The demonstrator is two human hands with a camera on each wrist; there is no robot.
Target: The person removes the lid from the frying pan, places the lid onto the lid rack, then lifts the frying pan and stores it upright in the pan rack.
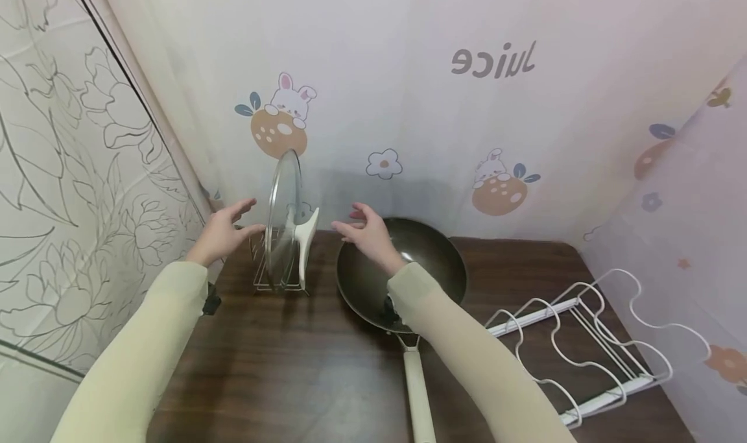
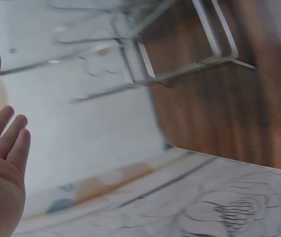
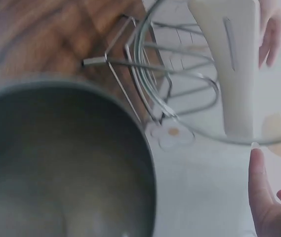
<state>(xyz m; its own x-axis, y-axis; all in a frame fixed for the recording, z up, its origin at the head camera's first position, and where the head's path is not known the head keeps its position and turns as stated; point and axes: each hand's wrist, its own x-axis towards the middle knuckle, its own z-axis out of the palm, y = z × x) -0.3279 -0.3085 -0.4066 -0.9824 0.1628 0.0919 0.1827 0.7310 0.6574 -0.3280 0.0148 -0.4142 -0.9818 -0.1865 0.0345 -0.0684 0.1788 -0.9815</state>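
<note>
Left hand (image 1: pixel 224 233) and right hand (image 1: pixel 372 237) are flanking the lid (image 1: pixel 281 216), grips wide, perhaps touching; uneven nudging is risking a topple.

White wire rack (image 1: pixel 607 401) at right on brown wood desk (image 1: pixel 327 384). Pale curtain (image 1: pixel 362 60) behind: 2 rabbits (image 1: pixel 290 99) on orange fruits (image 1: pixel 279 133), mirrored "Juice" lettering (image 1: pixel 494 60). Left, white sheet (image 1: pixel 35 170) with line-drawn flowers (image 1: pixel 131 125).
</note>
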